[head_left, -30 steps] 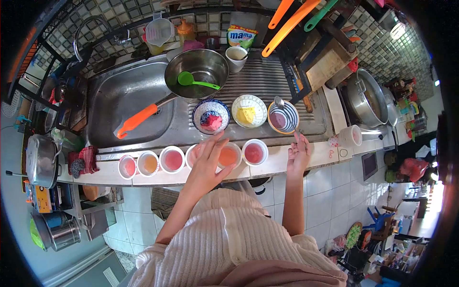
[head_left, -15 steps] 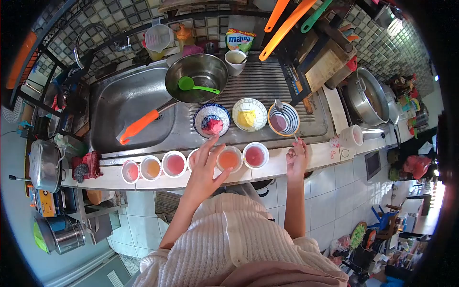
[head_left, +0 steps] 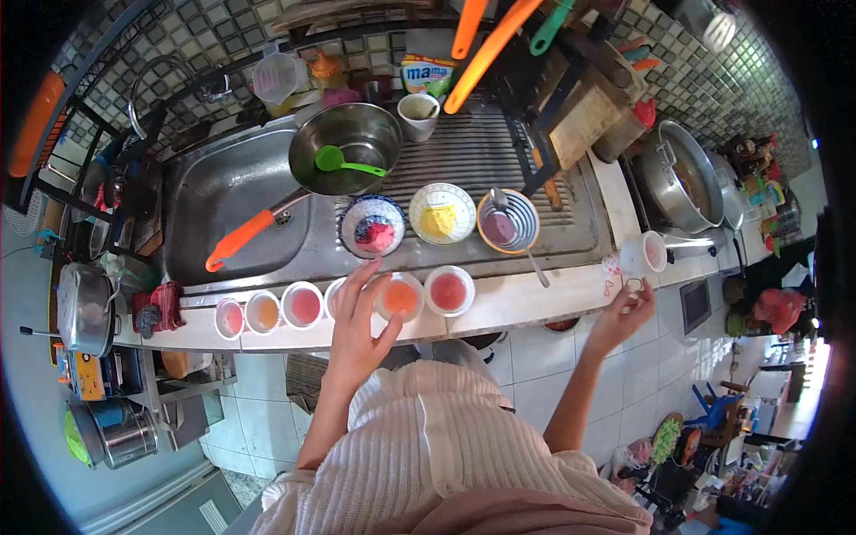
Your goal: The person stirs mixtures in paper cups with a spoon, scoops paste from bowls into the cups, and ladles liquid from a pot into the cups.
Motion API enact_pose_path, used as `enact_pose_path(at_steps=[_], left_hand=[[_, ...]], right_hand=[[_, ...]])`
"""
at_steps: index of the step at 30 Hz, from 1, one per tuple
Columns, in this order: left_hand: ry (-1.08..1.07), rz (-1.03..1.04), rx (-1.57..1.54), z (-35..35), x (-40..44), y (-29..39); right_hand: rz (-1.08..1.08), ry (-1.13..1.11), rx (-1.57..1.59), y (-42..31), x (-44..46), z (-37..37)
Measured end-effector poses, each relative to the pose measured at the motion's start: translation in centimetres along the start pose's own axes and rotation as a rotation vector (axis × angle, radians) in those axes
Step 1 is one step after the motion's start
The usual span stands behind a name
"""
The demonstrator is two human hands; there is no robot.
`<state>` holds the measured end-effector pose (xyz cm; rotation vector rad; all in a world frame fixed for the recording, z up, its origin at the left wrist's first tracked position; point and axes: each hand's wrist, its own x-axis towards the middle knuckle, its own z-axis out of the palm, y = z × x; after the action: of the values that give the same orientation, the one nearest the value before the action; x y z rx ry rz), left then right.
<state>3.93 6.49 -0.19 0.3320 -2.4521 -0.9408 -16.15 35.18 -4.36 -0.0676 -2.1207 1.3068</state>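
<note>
In the head view, the left hand (head_left: 358, 323) has its grip released, fingers and thumb spread beside the cup of orange drink (head_left: 403, 298) (whether they touch it, I cannot tell), which stands in the row on the table (head_left: 504, 301). The right hand (head_left: 622, 316) is just beside the white cups (head_left: 638, 256), fingers half curled; I cannot tell if its grip has hold of them. A spoon (head_left: 540, 273) leans in the striped bowl (head_left: 536, 231), handle over the rim.
</note>
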Motion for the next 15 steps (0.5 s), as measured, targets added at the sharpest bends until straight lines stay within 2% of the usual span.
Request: enact_pose_path(at_steps=[1,2,4,6,8,9,13,15], left_hand=[[0.023,0.007,0.004,0.3,0.0,0.5],[0.049,0.014,0.009,0.6,0.0,1.0],[0.076,0.013,-0.018,1.6,0.0,2.2],[0.105,0.044,-0.061,2.8,0.0,3.6],[0.087,0.076,-0.076,3.8,0.1,5.2],[0.07,0.11,-0.089,4.3,0.0,6.0],[0.022,0.117,-0.102,6.7,-0.6,8.1],[0.021,0.102,-0.102,7.7,-1.0,9.1]], right_hand=[[-0.252,0.059,-0.265,-1.1,1.8,-1.2],[-0.252,0.059,-0.267,-1.6,3.4,-2.1],[-0.417,-0.166,-0.331,-2.0,6.5,-3.3],[-0.399,-0.252,-0.382,-1.3,8.6,-3.9],[-0.294,-0.554,-0.531,-0.2,10.2,-4.3],[-0.377,-0.553,-0.557,0.7,10.9,-4.0],[-0.335,-0.561,-0.602,2.1,11.6,-4.2],[-0.477,-0.572,-0.602,2.9,12.0,-4.3]])
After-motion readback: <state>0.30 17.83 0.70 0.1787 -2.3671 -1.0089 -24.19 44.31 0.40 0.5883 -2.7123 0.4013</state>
